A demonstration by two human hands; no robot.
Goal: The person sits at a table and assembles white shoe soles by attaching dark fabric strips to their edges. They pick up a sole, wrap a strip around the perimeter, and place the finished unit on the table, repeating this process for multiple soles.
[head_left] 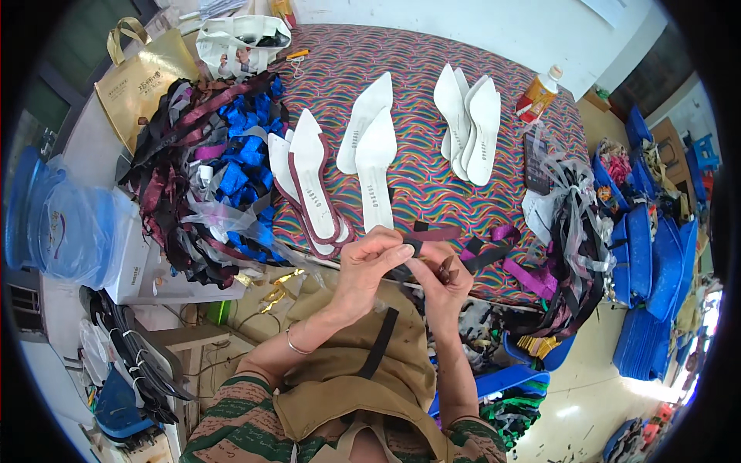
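Black strap piece (pixel 414 248): short dark strip, held up between my two hands just over the near edge of the table (pixel 432 69), above my apron (pixel 363 370).

Risk, as I judge it: the strip is small and pinched only at its ends, so a loose pinch could let it drop into my lap or onto the floor clutter on the near right; a hard tug between the hands could twist or crease it. My knuckles hide its middle, so I cannot tell how it is folded.

Left hand (pixel 370 266): fingers curled shut, thumb and forefinger pinching the left end of the strip.

Right hand (pixel 448 282): fingers closed round the right end, with a small brownish tip (pixel 448 268) showing at the fingertips; what that is I cannot tell.

Near, to the right: purple ribbon pieces (pixel 502 243) and further black strips lying on the patterned cloth.

Farther: white pointed insoles (pixel 374 147) at centre, a second stack (pixel 471 127) far right, maroon-edged soles (pixel 312 193) to the left.

Left: heap of blue, black and maroon ribbon (pixel 208 162).

Far right: orange drink bottle (pixel 538 94).
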